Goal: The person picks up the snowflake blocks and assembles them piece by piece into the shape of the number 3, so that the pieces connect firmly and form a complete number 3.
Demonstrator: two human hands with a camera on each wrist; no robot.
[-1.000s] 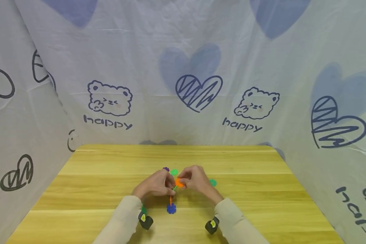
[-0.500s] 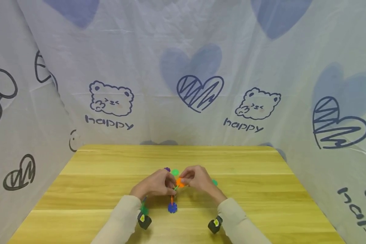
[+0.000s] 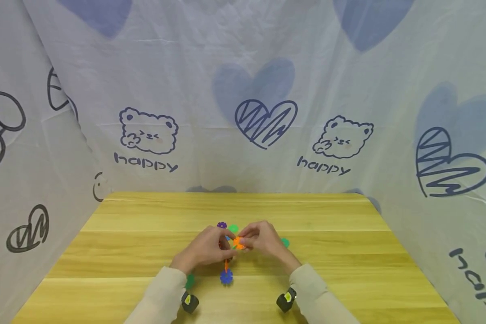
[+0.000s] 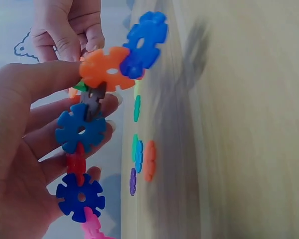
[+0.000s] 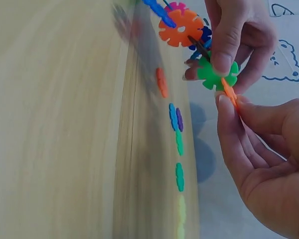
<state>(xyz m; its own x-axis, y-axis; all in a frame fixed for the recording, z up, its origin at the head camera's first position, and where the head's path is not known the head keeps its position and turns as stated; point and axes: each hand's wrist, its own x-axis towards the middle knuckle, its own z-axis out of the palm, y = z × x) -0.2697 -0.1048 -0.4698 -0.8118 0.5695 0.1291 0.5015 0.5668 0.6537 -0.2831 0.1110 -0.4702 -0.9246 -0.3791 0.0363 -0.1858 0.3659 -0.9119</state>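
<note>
Notched plastic discs are joined in a chain. My left hand [image 4: 20, 129] curls round it; in the right wrist view its thumb presses on a green disc [image 5: 209, 74]. Between thumb and fingertips my right hand [image 5: 274, 159] pinches an orange disc [image 5: 229, 92], which meets the green disc's edge. In the left wrist view another orange disc [image 4: 102, 69] carries a blue disc [image 4: 148, 40], and a brown disc [image 4: 93, 102], a teal-blue disc [image 4: 72, 130], a red disc [image 4: 75, 163], a dark blue disc [image 4: 79, 197] and a pink disc [image 4: 92, 224] follow along the chain.
On the wooden table [image 3: 332, 265], loose discs lie beyond the hands, among them a purple disc [image 3: 222, 224] and a light green disc [image 3: 233, 228]. A green disc [image 3: 285, 242] lies right of the right hand. A patterned cloth [image 3: 194, 148] hangs behind and at both sides.
My left hand has shifted slightly and its fingers lie differently, showing more of the chain and the purple disc. The right hand keeps its pinch on the orange disc, nearly in place.
</note>
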